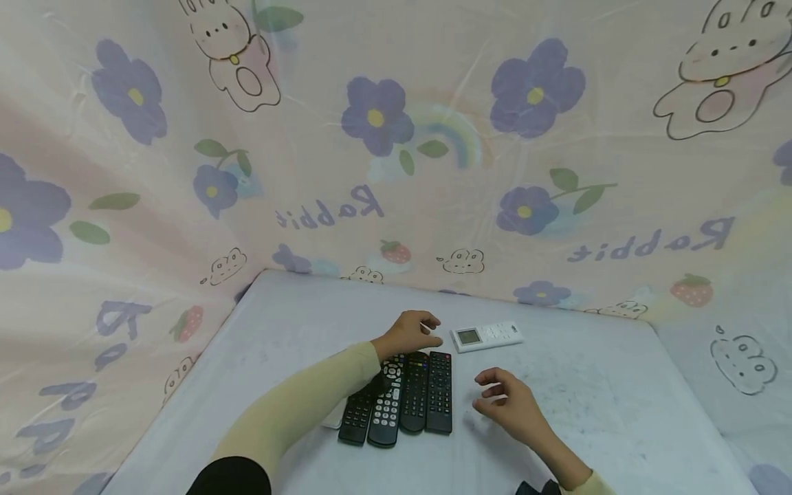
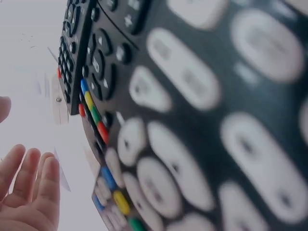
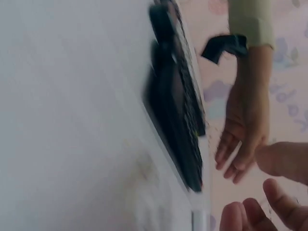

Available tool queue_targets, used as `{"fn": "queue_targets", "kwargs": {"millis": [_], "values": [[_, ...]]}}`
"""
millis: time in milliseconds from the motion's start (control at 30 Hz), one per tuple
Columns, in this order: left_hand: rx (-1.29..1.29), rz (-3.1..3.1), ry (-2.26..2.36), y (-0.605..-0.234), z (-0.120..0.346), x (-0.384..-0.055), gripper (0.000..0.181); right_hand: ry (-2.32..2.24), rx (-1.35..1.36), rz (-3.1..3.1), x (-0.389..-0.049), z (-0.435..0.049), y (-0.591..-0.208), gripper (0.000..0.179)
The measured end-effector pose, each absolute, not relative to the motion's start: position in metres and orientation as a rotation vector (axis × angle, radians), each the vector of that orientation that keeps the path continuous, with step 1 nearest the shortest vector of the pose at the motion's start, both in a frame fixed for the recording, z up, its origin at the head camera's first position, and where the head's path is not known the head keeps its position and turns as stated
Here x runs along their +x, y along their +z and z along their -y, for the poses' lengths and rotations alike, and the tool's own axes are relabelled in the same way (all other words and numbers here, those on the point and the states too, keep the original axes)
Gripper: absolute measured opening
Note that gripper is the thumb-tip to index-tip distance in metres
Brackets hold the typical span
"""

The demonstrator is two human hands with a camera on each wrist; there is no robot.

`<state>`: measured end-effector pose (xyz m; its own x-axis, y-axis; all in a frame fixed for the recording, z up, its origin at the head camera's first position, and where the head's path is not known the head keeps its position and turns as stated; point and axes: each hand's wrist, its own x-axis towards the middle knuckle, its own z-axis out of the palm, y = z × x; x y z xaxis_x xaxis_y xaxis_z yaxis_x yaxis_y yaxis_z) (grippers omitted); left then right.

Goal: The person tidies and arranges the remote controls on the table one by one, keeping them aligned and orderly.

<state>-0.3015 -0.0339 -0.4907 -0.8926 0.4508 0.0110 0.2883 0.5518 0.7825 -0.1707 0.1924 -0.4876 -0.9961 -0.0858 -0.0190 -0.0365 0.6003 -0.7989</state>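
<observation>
Several black remote controls lie side by side on the white table, buttons up. Among them are a remote with white buttons [image 1: 386,410], a slim black remote [image 1: 414,395] and a rectangular black remote [image 1: 439,393] at the right end. My left hand [image 1: 408,333] hovers over their far ends, fingers loosely bent and holding nothing. Just right of it lies a white remote [image 1: 489,337] with a small grey screen. To the right of the row, my right hand [image 1: 510,407] is raised with relaxed fingers and nothing in them. The left forearm hides part of the leftmost black remote [image 1: 355,421].
A white object [image 1: 335,415] peeks out at the left end of the row, mostly hidden. The table [image 1: 594,412] is bordered behind and at both sides by a printed curtain [image 1: 433,206] with flowers and rabbits. Black bands sit on both sleeves.
</observation>
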Motion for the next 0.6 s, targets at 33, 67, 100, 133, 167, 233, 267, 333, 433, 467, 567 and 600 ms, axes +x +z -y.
{"fn": "queue_targets", "kwargs": {"millis": [33,67,100,133,167,233,267,333,433,467,567,600], "values": [[0.618,-2.596,1.259,-0.491,0.031,-0.302,0.045,-1.376,-0.102,-2.765,-0.174,-0.195,-0.486,0.034],[0.607,-2.593,1.264,-0.492,0.028,-0.302,0.046,-1.375,-0.103,-2.766,-0.177,-0.199,-0.485,0.034],[0.597,-2.597,1.260,-0.492,0.025,-0.303,0.048,-1.377,-0.104,-2.761,-0.181,-0.202,-0.483,0.034],[0.583,-2.597,1.259,-0.492,0.022,-0.303,0.049,-1.385,-0.110,-2.755,-0.184,-0.205,-0.482,0.035],[0.570,-2.597,1.261,-0.492,0.020,-0.303,0.050,-1.391,-0.118,-2.749,-0.187,-0.207,-0.482,0.036],[0.541,-2.599,1.265,-0.492,0.014,-0.304,0.052,-1.404,-0.134,-2.733,-0.193,-0.213,-0.480,0.037],[0.523,-2.597,1.273,-0.491,0.012,-0.303,0.053,-1.409,-0.145,-2.723,-0.196,-0.215,-0.479,0.038],[0.486,-2.603,1.279,-0.490,0.007,-0.303,0.053,-1.427,-0.158,-2.694,-0.202,-0.221,-0.478,0.039],[0.424,-2.607,1.298,-0.488,-0.002,-0.302,0.052,-1.452,-0.174,-2.640,-0.212,-0.232,-0.477,0.042],[0.402,-2.612,1.299,-0.488,-0.004,-0.301,0.052,-1.460,-0.177,-2.626,-0.215,-0.235,-0.477,0.043],[0.347,-2.633,1.301,-0.489,-0.012,-0.300,0.051,-1.451,-0.184,-2.636,-0.227,-0.246,-0.477,0.045],[0.331,-2.641,1.301,-0.490,-0.014,-0.300,0.050,-1.446,-0.187,-2.655,-0.232,-0.250,-0.478,0.045]]}}
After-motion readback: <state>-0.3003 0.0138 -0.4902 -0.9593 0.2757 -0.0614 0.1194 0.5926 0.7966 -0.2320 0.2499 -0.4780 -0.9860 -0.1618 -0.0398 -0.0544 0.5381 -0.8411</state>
